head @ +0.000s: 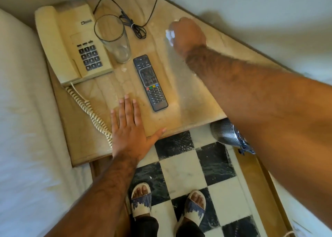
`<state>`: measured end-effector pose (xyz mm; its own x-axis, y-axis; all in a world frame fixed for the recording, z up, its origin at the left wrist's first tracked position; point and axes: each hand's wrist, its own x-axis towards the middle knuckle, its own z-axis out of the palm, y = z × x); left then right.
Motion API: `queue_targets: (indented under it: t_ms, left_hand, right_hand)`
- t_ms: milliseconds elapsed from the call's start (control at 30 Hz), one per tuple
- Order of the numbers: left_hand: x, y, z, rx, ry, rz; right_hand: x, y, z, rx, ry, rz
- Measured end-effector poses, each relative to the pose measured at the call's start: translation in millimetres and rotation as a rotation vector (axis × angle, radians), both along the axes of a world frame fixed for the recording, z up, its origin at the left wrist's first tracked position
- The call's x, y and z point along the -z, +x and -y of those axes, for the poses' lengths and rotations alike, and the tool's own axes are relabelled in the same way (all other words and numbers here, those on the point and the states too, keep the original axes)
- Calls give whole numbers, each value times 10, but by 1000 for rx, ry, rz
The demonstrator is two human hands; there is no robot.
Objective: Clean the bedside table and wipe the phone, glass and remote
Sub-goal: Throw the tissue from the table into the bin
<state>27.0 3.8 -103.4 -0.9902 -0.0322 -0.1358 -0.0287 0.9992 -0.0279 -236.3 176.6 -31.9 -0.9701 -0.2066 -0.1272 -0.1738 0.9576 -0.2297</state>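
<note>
A beige marble bedside table (194, 100) carries a cream corded phone (71, 44) at the left, an empty clear glass (115, 39) beside it, and a black remote (150, 82) in the middle. My left hand (131, 127) lies flat and open on the table's front edge, just left of the remote. My right hand (186, 34) is closed on a small white wad (169, 34), a tissue or cloth, pressed on the table's far right part. The surface around that hand looks blurred and wet.
A coiled black cable (134, 25) lies behind the glass. The phone's curly cord (93, 116) hangs off the front left. A white mattress (27, 111) borders the left. A perforated metal bin (228, 132) stands under the table's right corner on the chequered floor (188, 165).
</note>
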Motion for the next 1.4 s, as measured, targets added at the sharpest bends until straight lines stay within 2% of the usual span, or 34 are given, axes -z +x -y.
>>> queue_targets:
  t_ms: [67, 133, 200, 267, 333, 433, 567, 700, 767, 833, 967, 1133, 1267, 1400]
  left_hand:
    - [17, 0, -3, 4, -4, -4]
    - [24, 0, 17, 8, -8, 0]
    - [15, 4, 28, 9, -16, 2]
    - [3, 6, 43, 12, -30, 11]
    - [-14, 1, 29, 19, -28, 24]
    - [-27, -4, 40, 18, -26, 39]
    - [-54, -14, 9, 26, -15, 33]
    - [-35, -7, 8, 44, -35, 15]
    - [-28, -5, 8, 42, -51, 16]
    - [-38, -8, -3, 33, -60, 27]
    - [-42, -11, 4, 12, -57, 23]
    - [-20, -13, 5, 15, -42, 20]
    - [-23, -23, -12, 15, -20, 22]
    - [-30, -28, 9, 26, 3, 49]
  right_hand:
    - [-45, 10, -126, 90, -115, -46]
    - [-148, 135, -380, 223, -263, -170]
    - [-269, 443, -773, 362, -417, -310]
    - [-353, 938, -1227, 492, -478, -379]
    - [-347, 1511, -1730, 659, -479, -336]
    - [-87, 2302, -2350, 858, -335, -184]
    - [327, 2890, -2717, 942, -274, 16]
    - [565, 2919, -2737, 823, -218, 228]
    - [597, 2880, -2678, 811, -156, 189]
    - [531, 2823, -2509, 739, -177, 81]
    - [269, 2492, -1890, 232, -247, -103]
    - [167, 1772, -1081, -276, -166, -75]
    - [312, 1374, -750, -564, 32, 9]
    - [513, 1267, -564, -651, 93, 43]
